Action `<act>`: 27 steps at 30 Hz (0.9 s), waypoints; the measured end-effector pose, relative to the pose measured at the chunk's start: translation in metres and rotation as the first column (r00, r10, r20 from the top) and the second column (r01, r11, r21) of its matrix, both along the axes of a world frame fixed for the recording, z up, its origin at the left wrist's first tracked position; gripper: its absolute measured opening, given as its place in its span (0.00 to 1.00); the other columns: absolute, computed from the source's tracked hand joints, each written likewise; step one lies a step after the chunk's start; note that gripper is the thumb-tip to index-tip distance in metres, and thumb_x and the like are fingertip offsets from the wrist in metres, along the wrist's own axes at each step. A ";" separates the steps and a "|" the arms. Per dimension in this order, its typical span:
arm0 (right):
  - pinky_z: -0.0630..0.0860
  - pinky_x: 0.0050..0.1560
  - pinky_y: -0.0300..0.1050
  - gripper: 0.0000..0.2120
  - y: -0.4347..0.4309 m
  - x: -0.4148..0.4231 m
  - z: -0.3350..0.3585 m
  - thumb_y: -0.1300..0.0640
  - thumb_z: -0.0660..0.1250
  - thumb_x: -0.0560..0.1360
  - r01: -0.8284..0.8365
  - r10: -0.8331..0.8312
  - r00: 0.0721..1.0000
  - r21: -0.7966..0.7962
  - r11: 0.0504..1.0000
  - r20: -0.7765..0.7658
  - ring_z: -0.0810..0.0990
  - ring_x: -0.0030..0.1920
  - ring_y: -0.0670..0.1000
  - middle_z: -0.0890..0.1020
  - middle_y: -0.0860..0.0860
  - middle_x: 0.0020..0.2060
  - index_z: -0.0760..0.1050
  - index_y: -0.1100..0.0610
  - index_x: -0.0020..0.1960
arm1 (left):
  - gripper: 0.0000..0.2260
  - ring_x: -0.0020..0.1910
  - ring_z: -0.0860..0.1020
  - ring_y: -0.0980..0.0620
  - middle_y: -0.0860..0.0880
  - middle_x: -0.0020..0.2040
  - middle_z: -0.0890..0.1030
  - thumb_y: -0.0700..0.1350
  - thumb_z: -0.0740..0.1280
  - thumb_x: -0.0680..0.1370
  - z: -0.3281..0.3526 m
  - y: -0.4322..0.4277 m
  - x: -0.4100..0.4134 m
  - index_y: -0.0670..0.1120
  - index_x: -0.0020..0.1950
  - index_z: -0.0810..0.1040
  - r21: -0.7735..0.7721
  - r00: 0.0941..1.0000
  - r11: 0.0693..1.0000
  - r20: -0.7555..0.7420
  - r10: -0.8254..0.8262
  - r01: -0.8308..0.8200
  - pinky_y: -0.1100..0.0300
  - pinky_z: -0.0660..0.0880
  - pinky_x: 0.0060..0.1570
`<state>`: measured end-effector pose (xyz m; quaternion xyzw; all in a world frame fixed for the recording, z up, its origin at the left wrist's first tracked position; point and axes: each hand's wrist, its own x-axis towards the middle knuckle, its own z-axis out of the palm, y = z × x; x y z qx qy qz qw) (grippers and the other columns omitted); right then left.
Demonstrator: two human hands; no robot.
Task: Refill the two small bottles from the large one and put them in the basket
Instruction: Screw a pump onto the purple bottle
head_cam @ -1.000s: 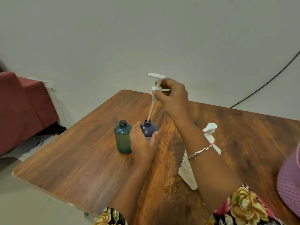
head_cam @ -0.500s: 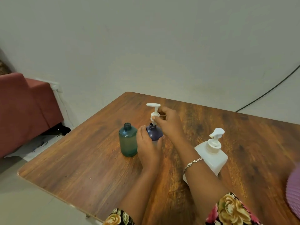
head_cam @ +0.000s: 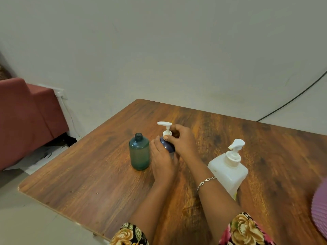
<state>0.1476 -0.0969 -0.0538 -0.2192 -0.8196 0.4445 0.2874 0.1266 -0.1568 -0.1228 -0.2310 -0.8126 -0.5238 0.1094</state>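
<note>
Standing upright on the wooden table [head_cam: 88, 174], the dark blue bottle [head_cam: 169, 147] was gripped around its body by the left hand [head_cam: 162, 161], fingers curled, while the collar of the white pump [head_cam: 165, 129] seated on its neck was pinched by the right hand [head_cam: 183, 141]. The green bottle [head_cam: 139, 153] (uncapped) was seen just beside it, the large white bottle [head_cam: 228, 172] near on the right

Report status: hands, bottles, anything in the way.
Left hand grips the blue bottle; right hand pinches the pump collar at its neck. Green bottle uncapped beside it. Large white bottle upright beside the right forearm.
</note>
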 end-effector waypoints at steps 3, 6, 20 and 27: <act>0.71 0.42 0.28 0.10 -0.001 0.000 -0.003 0.60 0.73 0.70 0.004 -0.005 1.000 -0.037 0.999 -0.021 0.76 0.47 0.44 0.78 0.46 0.46 0.75 0.54 0.49 | 0.30 0.59 0.72 0.45 0.42 0.64 0.68 0.53 0.61 0.75 -0.003 -0.001 -0.001 0.37 0.70 0.62 -0.037 0.999 0.999 -0.034 -0.010 0.009 0.49 0.76 0.54; 0.72 0.45 0.30 0.12 0.000 -0.001 -0.005 0.61 0.74 0.69 -0.013 0.008 0.999 -0.092 0.996 -0.049 0.77 0.49 0.45 0.77 0.46 0.47 0.73 0.53 0.49 | 0.29 0.60 0.72 0.45 0.41 0.64 0.67 0.50 0.65 0.76 -0.004 -0.001 -0.001 0.37 0.71 0.62 -0.058 0.999 0.998 -0.040 -0.014 0.012 0.48 0.76 0.55; 0.73 0.46 0.30 0.17 0.004 -0.005 -0.015 0.62 0.75 0.67 -0.048 0.032 0.994 -0.152 0.987 -0.104 0.77 0.50 0.46 0.79 0.50 0.50 0.72 0.55 0.52 | 0.27 0.62 0.71 0.44 0.40 0.65 0.67 0.46 0.65 0.76 -0.009 0.000 -0.005 0.36 0.70 0.62 -0.093 0.997 0.996 -0.081 -0.013 0.006 0.49 0.74 0.58; 0.75 0.57 0.39 0.13 0.006 0.003 -0.015 0.65 0.64 0.76 -0.167 0.123 0.977 -0.269 0.949 -0.173 0.78 0.56 0.48 0.79 0.50 0.53 0.75 0.60 0.61 | 0.33 0.68 0.67 0.46 0.42 0.70 0.63 0.51 0.66 0.76 -0.009 0.000 -0.002 0.39 0.74 0.56 -0.121 0.997 0.993 -0.072 -0.001 -0.008 0.54 0.71 0.64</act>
